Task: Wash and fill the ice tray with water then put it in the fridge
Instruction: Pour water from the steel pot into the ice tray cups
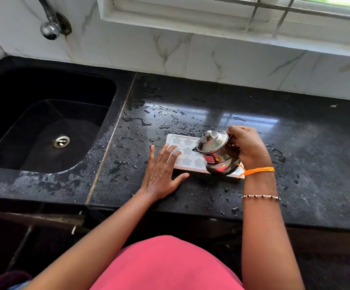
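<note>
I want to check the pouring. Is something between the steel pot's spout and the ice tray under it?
Nothing visible. The right hand tilts the steel pot directly above the ice tray, spout toward the moulds. The left hand lies flat on the tray's left end, beside the spout.

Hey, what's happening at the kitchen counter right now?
A person is filling a white ice tray that lies flat on the wet black counter, right of the sink. The right hand grips a small lidded steel jug, tilted with its spout over the tray. The left hand lies flat with its fingers on the tray's left end, steadying it. No stream of water is clearly visible.
</note>
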`<action>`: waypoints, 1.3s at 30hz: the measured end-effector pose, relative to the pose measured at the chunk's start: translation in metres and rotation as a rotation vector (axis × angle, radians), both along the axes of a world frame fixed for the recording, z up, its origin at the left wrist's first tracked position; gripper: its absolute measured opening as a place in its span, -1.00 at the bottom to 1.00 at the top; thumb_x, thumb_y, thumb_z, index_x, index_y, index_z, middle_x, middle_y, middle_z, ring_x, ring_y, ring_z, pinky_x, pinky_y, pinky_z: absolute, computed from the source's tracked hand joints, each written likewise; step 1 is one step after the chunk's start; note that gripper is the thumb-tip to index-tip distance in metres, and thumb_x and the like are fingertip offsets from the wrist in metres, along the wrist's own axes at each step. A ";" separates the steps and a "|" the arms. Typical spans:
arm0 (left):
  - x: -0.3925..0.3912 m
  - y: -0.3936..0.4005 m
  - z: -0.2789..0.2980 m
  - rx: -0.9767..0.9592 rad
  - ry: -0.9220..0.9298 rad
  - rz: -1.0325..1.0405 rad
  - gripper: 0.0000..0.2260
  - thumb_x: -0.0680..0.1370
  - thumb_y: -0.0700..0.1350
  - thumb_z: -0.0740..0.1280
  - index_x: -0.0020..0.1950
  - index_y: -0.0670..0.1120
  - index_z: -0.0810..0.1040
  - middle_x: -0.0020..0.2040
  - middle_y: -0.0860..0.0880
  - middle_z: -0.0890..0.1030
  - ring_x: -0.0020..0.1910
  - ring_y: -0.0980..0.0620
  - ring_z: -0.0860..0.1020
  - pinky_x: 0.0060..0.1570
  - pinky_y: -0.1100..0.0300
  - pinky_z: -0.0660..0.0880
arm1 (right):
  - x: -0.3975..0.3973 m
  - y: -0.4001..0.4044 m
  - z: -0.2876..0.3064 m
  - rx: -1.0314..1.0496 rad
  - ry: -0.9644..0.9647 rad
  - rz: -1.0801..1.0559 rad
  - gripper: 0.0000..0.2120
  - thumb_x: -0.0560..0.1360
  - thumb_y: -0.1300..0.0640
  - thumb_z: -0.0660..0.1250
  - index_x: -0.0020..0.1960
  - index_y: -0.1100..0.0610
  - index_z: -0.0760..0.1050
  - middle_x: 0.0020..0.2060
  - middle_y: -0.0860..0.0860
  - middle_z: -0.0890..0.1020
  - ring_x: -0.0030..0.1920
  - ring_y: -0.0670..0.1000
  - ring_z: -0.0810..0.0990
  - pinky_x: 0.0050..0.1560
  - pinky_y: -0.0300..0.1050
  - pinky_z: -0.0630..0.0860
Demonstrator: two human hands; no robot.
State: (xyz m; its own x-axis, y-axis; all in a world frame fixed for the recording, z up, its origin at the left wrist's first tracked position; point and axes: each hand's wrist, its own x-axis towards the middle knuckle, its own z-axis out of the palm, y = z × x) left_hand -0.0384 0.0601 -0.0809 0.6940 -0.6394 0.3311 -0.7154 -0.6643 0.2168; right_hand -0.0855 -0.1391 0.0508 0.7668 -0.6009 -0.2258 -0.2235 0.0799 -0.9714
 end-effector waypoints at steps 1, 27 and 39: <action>0.000 0.000 0.000 -0.004 0.006 0.003 -0.41 0.44 0.30 0.15 0.32 -0.06 0.34 0.36 -0.09 0.41 0.43 -0.09 0.26 0.43 -0.15 -0.19 | -0.001 -0.001 0.000 0.020 -0.010 -0.009 -0.61 0.45 0.35 0.18 -0.49 0.09 0.20 -0.73 -0.15 0.23 -0.67 -0.18 0.19 -0.62 -0.35 0.17; -0.010 -0.021 0.002 0.080 -0.021 -0.124 -0.41 0.46 0.32 0.13 0.35 0.00 0.41 0.45 -0.11 0.31 0.50 -0.11 0.13 0.45 -0.13 -0.27 | -0.017 -0.018 -0.006 -0.103 0.058 -0.049 -0.64 0.44 0.31 0.24 -0.48 0.10 0.25 -0.72 -0.15 0.25 -0.66 -0.17 0.22 -0.59 -0.38 0.20; -0.011 -0.021 0.003 0.070 -0.002 -0.117 -0.42 0.46 0.31 0.13 0.35 0.00 0.42 0.45 -0.11 0.31 0.49 -0.11 0.13 0.45 -0.12 -0.28 | -0.020 -0.018 -0.002 -0.136 0.078 -0.039 -0.64 0.44 0.30 0.25 -0.48 0.09 0.26 -0.66 -0.09 0.27 -0.61 -0.15 0.23 -0.54 -0.33 0.21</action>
